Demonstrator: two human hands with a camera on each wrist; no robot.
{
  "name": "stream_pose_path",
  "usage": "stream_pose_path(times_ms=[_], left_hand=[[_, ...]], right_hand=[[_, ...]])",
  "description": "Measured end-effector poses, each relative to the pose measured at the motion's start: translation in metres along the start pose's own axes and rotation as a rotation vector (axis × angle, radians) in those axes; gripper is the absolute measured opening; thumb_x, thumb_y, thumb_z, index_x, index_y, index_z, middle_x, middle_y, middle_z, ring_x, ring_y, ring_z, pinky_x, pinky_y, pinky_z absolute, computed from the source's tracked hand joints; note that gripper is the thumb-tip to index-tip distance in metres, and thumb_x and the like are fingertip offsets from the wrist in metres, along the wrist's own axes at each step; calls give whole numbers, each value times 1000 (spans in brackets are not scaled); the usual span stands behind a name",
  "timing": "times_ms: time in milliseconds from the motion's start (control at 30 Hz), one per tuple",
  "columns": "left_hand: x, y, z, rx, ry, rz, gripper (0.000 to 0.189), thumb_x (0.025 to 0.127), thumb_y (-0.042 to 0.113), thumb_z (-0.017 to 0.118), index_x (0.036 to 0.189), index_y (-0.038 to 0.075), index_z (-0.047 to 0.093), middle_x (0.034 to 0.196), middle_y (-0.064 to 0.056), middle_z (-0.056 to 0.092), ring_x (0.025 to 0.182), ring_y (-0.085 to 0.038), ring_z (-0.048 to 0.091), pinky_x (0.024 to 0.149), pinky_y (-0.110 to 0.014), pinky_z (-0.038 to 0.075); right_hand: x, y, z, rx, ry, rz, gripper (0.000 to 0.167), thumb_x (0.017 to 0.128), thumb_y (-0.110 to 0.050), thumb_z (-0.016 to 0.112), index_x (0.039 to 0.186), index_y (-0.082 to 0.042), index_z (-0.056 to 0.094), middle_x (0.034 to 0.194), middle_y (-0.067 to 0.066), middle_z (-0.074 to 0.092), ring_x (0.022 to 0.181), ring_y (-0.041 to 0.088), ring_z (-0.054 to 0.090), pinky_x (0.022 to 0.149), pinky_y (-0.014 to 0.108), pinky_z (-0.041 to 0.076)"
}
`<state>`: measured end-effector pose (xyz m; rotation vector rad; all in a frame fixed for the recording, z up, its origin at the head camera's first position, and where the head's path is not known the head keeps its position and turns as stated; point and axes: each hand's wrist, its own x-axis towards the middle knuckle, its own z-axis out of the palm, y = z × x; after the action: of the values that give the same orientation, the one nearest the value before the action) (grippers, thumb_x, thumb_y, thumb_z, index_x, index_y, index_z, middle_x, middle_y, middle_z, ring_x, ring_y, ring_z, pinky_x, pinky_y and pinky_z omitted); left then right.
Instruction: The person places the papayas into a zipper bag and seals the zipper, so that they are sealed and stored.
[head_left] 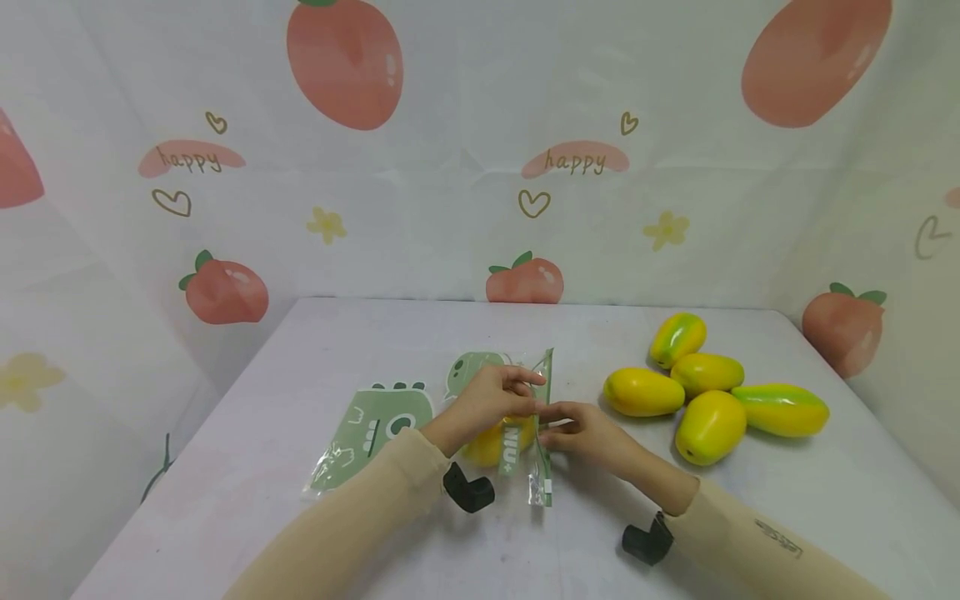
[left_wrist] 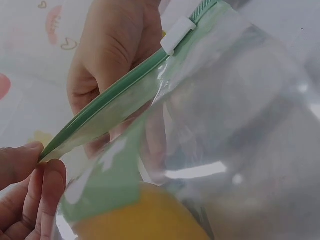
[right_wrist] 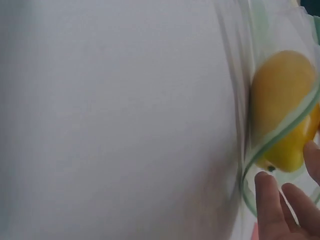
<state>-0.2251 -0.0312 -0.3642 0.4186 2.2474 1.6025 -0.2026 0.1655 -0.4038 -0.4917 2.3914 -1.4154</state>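
Observation:
A clear slider zip bag (head_left: pixel 517 475) with a green print lies on the table, its mouth facing right. Inside it is a yellow mango-like fruit (right_wrist: pixel 285 95), its dark-tipped end towards the opening. My left hand (head_left: pixel 491 404) reaches over the bag and pinches the far part of the green zip edge (left_wrist: pixel 115 90) between thumb and fingers. At the parted mouth, my right hand (head_left: pixel 592 433) has its fingers (right_wrist: pixel 270 200) extended beside the fruit's end. The white slider (left_wrist: pixel 178 36) sits at the near end of the zip.
Several more yellow fruits (head_left: pixel 711 427), some with green patches, lie grouped on the right of the white table (head_left: pixel 360 333). Left of the bag lies another green-printed bag (head_left: pixel 348 442), flat. A printed cloth (head_left: pixel 450 217) hangs behind the table.

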Motion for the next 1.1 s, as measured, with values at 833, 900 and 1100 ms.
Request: stream_pose_path(times_ms=[833,900,1100], left_hand=[[1,-3,-2,14,11,-22,34,85,11,73,118,5,66,86,-2,63,76,-12,59,79,-24,54],[1,-3,-2,11,10,-19,35,85,11,73,118,5,66,86,-2,63,77,-12,59,79,-24,54],[0,-3,-3,0,5,-7,35,85,11,73,119,4,66,85,-2,62,77,-13,59,78,-24,54]], right_hand=[[-32,-17,-51,-15,185,-22,54,93,-32,64,137,-2,51,134,21,56,117,33,60,94,36,52],[-36,-19,-58,-11,220,-19,55,93,-32,64,137,-3,50,133,21,56,116,32,60,92,27,52],[-49,-22,-79,-17,281,-4,57,95,-32,61,143,-5,44,134,18,56,120,33,57,87,10,47]])
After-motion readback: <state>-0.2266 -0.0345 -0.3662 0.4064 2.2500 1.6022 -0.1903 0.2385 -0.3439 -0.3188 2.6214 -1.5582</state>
